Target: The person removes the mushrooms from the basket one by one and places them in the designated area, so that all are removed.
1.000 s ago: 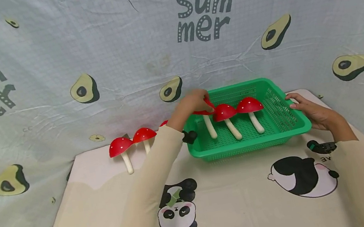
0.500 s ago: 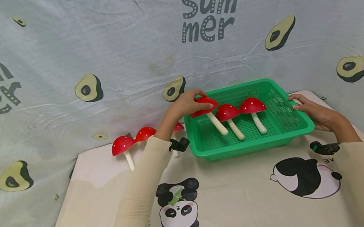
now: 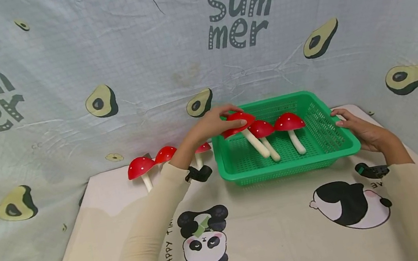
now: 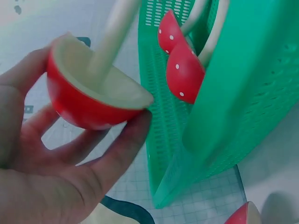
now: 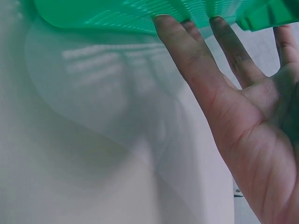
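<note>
My left hand (image 3: 208, 125) grips a toy mushroom by its red, white-dotted cap. The held mushroom's pale stem (image 3: 256, 143) slants down to the right over the left part of a green plastic basket (image 3: 290, 165). Up close in the left wrist view, thumb and fingers hold the cap (image 4: 84, 109) around its outside, hollow pale side showing. Two more mushrooms lie in the basket, one (image 3: 262, 128) partly covered by the held stem, the other (image 3: 290, 122) to its right. My right hand (image 3: 365, 130) touches the basket's right side with extended fingers (image 5: 182, 51).
Left of the basket, three mushrooms rest on the table: one at the far left (image 3: 141, 167), one in the middle (image 3: 166, 154) and one beside the basket (image 3: 202, 148), partly hidden by the left arm. A printed cloth wall (image 3: 144, 68) rises right behind.
My left hand has swung the held mushroom rightward within the basket, its stem going from nearly upright to slanted and overlapping the neighbouring mushroom. The right hand stays at the basket's side.
</note>
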